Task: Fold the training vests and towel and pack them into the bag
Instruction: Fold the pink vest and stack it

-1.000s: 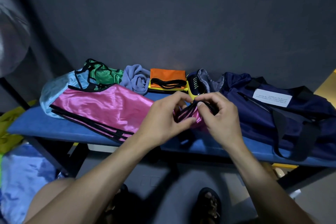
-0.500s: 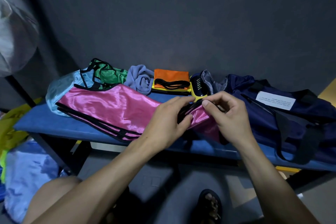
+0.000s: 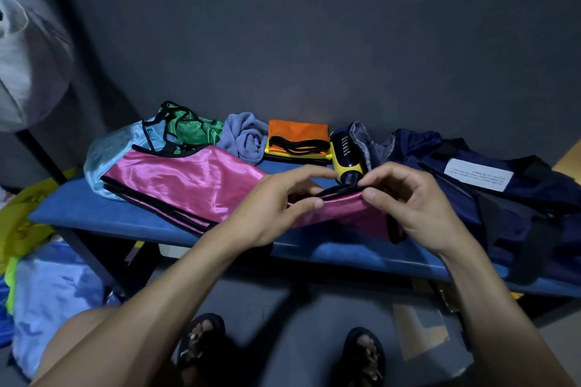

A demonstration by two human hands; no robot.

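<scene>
A shiny pink vest [image 3: 185, 185] with black trim lies stretched across the blue bench [image 3: 94, 214]. My left hand [image 3: 276, 207] and my right hand [image 3: 405, 201] both pinch its right end by the black strap, held just above the bench. Behind it lie a light blue vest [image 3: 110, 154], a green vest [image 3: 191, 132], a crumpled lavender towel [image 3: 248, 138] and a folded orange vest on a yellow one [image 3: 297, 135]. The navy bag [image 3: 503, 192] sits at the right end of the bench.
A yellow and navy shoe [image 3: 345, 157] stands by the bag's mouth. Yellow and blue cloth [image 3: 34, 261] is piled on the floor at the left. My sandalled feet [image 3: 201, 342] are under the bench edge. A dark wall backs the bench.
My hands have moved slightly apart and spread the pink vest's end between them; the bunched strap is now pulled out flatter. The view has also shifted a little to the left.
</scene>
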